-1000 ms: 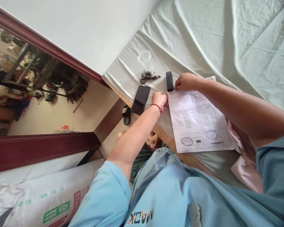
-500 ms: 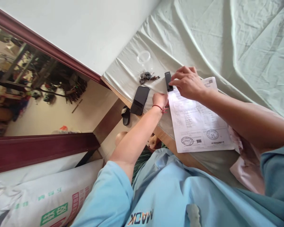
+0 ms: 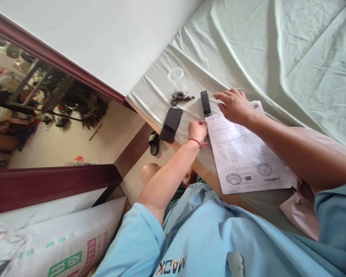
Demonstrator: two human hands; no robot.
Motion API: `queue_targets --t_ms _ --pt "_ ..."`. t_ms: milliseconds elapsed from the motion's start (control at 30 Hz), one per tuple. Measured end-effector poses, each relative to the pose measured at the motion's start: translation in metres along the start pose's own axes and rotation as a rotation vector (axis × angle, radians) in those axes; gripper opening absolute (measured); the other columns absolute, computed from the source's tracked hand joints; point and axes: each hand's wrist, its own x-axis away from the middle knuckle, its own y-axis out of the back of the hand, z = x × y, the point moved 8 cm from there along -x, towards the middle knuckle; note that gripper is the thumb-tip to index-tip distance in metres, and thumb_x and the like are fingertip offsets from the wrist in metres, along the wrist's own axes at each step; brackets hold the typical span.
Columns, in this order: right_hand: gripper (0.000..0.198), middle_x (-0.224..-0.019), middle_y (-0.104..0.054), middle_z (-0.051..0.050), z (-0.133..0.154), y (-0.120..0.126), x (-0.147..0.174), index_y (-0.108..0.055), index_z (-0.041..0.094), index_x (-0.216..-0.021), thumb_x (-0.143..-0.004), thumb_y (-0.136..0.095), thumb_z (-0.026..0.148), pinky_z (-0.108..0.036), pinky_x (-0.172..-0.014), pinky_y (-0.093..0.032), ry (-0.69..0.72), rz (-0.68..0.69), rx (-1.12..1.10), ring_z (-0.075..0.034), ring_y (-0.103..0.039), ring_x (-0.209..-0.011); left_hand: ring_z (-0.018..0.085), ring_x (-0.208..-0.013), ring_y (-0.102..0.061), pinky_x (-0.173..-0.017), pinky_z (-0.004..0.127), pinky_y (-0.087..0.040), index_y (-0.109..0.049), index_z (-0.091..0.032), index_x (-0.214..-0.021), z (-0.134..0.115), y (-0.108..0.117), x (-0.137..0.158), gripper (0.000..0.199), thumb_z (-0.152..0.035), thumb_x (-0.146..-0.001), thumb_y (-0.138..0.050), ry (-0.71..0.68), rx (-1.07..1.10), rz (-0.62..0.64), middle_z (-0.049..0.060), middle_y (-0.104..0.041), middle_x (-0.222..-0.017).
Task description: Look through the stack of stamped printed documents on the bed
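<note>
A printed white paper (image 3: 243,154) with two round stamps lies on the pale green sheet (image 3: 248,50). My left hand (image 3: 198,130) pinches the paper's top left corner, fingers closed on its edge. My right hand (image 3: 233,104) rests flat on the paper's upper part, fingers spread, its fingertips just right of a small black stapler (image 3: 205,103). A black phone (image 3: 171,124) lies left of my left hand near the bed's edge.
A bunch of keys (image 3: 180,97) and a clear plastic ring (image 3: 175,74) lie beyond the phone. Pink cloth (image 3: 298,213) sits under the paper's right end. A dark slipper (image 3: 153,142) is on the floor below. A printed sack (image 3: 57,246) lies at lower left.
My right hand let go of the black stapler and now lies spread on the paper. The paper shifted slightly right and down. My left hand keeps the corner.
</note>
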Motion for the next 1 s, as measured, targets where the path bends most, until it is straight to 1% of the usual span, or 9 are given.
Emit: queue_targets --t_ms 133,333,433,500,600,700,800,900,1000 --pt "0.043 -0.114 -0.081 -0.012 -0.026 -0.003 0.016 -0.084 0.029 -0.11 -0.107 -0.044 0.043 -0.064 -0.106 -0.037 -0.015 0.167 0.044 -0.042 -0.054 -0.13 0.02 -0.082 -0.073 -0.08 0.029 -0.058 -0.075 -0.017 -0.082 0.002 0.012 0.024 0.018 -0.026 -0.094 -0.065 -0.096 -0.08 -0.059 0.004 -0.074 -0.076" --pt "0.03 -0.114 -0.082 -0.014 -0.048 -0.008 0.037 -0.084 0.025 -0.104 -0.1 -0.058 0.04 -0.061 -0.105 -0.035 -0.032 0.202 -0.094 -0.041 -0.054 -0.129 0.02 -0.084 -0.072 -0.08 0.028 -0.057 -0.071 -0.02 -0.084 0.0 0.02 0.05 0.021 -0.028 -0.099 -0.059 -0.15 -0.212 -0.047 0.004 -0.074 -0.08" --pt "0.03 -0.108 -0.082 -0.012 -0.05 -0.014 0.04 -0.083 0.027 -0.101 -0.098 -0.057 0.041 -0.062 -0.103 -0.037 -0.029 0.155 -0.108 -0.041 -0.057 -0.126 0.023 -0.092 -0.075 -0.09 0.032 -0.056 -0.071 -0.023 -0.088 -0.015 0.033 0.063 0.018 -0.026 -0.101 -0.059 -0.242 -0.41 -0.07 0.006 -0.078 -0.088" --pt "0.033 -0.106 -0.082 -0.011 -0.05 -0.017 0.042 -0.083 0.027 -0.099 -0.098 -0.053 0.041 -0.062 -0.103 -0.038 -0.021 0.114 -0.098 -0.041 -0.059 -0.123 0.026 -0.101 -0.076 -0.099 0.036 -0.055 -0.074 -0.024 -0.103 -0.024 0.051 0.067 0.019 -0.027 -0.104 -0.055 -0.303 -0.56 -0.144 0.008 -0.081 -0.101" --pt "0.036 -0.105 -0.082 -0.011 -0.049 -0.018 0.045 -0.083 0.026 -0.099 -0.099 -0.05 0.041 -0.061 -0.106 -0.039 -0.002 0.074 -0.107 -0.04 -0.061 -0.122 0.031 -0.132 -0.067 -0.116 0.043 -0.049 -0.069 -0.022 -0.13 -0.034 0.085 0.06 0.031 -0.026 -0.105 -0.052 -0.374 -0.771 -0.317 0.015 -0.076 -0.132" --pt "0.036 -0.105 -0.082 -0.011 -0.049 -0.018 0.045 -0.083 0.027 -0.098 -0.099 -0.05 0.041 -0.06 -0.108 -0.039 0.006 0.064 -0.125 -0.039 -0.061 -0.121 0.039 -0.159 -0.042 -0.13 0.055 -0.037 -0.053 -0.016 -0.154 -0.032 0.112 0.037 0.061 -0.032 -0.096 -0.067 -0.336 -0.935 -0.441 0.022 -0.052 -0.166" --pt "0.033 -0.105 -0.082 -0.011 -0.05 -0.017 0.045 -0.083 0.026 -0.098 -0.099 -0.052 0.039 -0.059 -0.108 -0.04 0.001 0.07 -0.127 -0.037 -0.06 -0.12 0.043 -0.152 -0.051 -0.125 0.059 -0.042 -0.042 -0.01 -0.163 -0.018 0.119 0.01 0.077 -0.037 -0.095 -0.068 -0.215 -1.006 -0.365 0.029 -0.054 -0.162" --pt "0.03 -0.106 -0.082 -0.01 -0.051 -0.018 0.044 -0.082 0.026 -0.099 -0.1 -0.054 0.037 -0.056 -0.108 -0.041 0.0 0.083 -0.115 -0.036 -0.061 -0.119 0.046 -0.144 -0.057 -0.116 0.061 -0.049 -0.042 -0.007 -0.163 -0.015 0.12 -0.003 0.076 -0.038 -0.097 -0.064 -0.154 -1.032 -0.361 0.032 -0.06 -0.153" --pt "0.032 -0.107 -0.082 -0.01 -0.051 -0.018 0.044 -0.082 0.025 -0.1 -0.101 -0.053 0.039 -0.056 -0.107 -0.041 0.011 0.097 -0.105 -0.036 -0.061 -0.118 0.047 -0.142 -0.059 -0.116 0.061 -0.048 -0.045 -0.008 -0.16 -0.017 0.121 -0.005 0.075 -0.039 -0.095 -0.066 -0.131 -1.045 -0.396 0.032 -0.063 -0.148"
